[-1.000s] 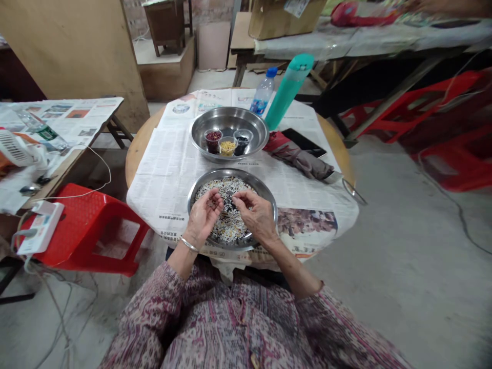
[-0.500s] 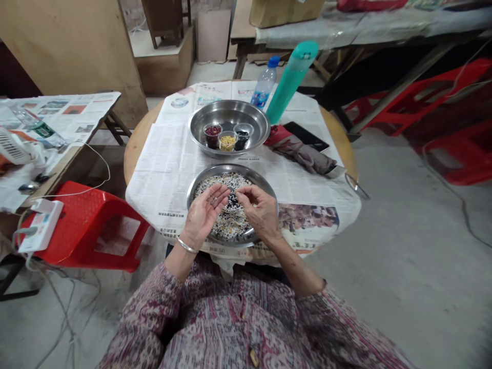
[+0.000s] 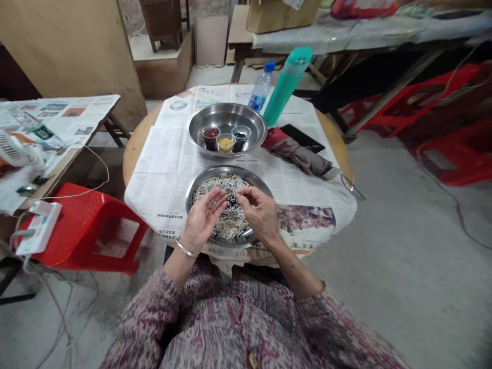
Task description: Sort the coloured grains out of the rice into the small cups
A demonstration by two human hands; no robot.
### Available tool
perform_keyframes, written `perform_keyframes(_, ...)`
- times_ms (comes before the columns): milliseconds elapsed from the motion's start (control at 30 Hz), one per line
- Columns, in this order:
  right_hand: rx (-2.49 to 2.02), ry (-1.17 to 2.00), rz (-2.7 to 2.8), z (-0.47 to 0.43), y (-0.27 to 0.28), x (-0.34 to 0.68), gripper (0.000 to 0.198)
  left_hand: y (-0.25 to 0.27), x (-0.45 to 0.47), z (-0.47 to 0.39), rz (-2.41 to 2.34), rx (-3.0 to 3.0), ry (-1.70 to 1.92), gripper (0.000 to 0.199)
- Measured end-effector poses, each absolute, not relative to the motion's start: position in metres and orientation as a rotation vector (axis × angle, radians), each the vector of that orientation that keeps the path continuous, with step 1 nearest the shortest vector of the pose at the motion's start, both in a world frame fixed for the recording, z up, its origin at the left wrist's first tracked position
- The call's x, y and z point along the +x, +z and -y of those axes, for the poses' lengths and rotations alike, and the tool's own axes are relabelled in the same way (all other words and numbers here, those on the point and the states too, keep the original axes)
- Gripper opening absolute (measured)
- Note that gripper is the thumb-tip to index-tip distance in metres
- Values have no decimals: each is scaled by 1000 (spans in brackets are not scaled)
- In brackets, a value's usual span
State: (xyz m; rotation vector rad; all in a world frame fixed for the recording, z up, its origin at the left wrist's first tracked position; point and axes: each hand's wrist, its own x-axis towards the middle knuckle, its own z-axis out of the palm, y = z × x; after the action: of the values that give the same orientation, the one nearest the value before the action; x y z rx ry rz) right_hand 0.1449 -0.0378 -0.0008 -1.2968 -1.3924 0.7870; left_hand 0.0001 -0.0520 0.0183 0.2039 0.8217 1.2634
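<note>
A steel basin [image 3: 193, 185] near me holds a mix of white, black and yellow grains and beans [image 3: 230, 225]. Over it, my left hand [image 3: 203, 215] is turned palm up, fingers stretched out and slightly cupped; a few tiny specks seem to lie on the fingers. Facing it, my right hand [image 3: 258, 211] is closed in a pinch, thumb against forefinger, and whatever is between the tips is too small to name. Behind stands a second steel basin [image 3: 246, 114] with three clear cups: dark red beans [image 3: 211, 134], yellow beans [image 3: 225, 144] and black beans [image 3: 240, 139].
Newspaper [image 3: 154, 169] covers the round table. A blue-capped bottle [image 3: 261, 87], a teal flask [image 3: 288, 84], a folded umbrella [image 3: 300, 154] and a dark tablet-like slab [image 3: 302, 137] are at the back right. A red stool [image 3: 84, 230] with a power strip [image 3: 40, 228] stands left.
The view has shifted slightly. Both hands keep nearly the same pose above the near basin, left palm up and right pinched.
</note>
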Motion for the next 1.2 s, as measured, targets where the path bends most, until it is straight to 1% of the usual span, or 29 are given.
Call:
perform_keyframes(367, -1248, 830, 1500, 46, 0, 142, 18, 14, 4, 55, -783, 186, 1254, 21)
perform_keyframes(500, -1224, 777, 1586, 49, 1, 141, 17, 13, 6, 55, -782, 195, 1259, 21)
perform_keyframes(867, -1149, 424, 1878, 55, -6, 139, 14, 13, 7, 56, -807, 275, 1247, 22)
perform_keyframes(1100, -1196, -48, 2090, 55, -10, 141, 17, 13, 9, 58, -821, 309, 1251, 21)
perform_keyframes(1200, -1212, -154, 2150, 56, -13, 141, 16, 13, 9, 59, -832, 303, 1251, 21)
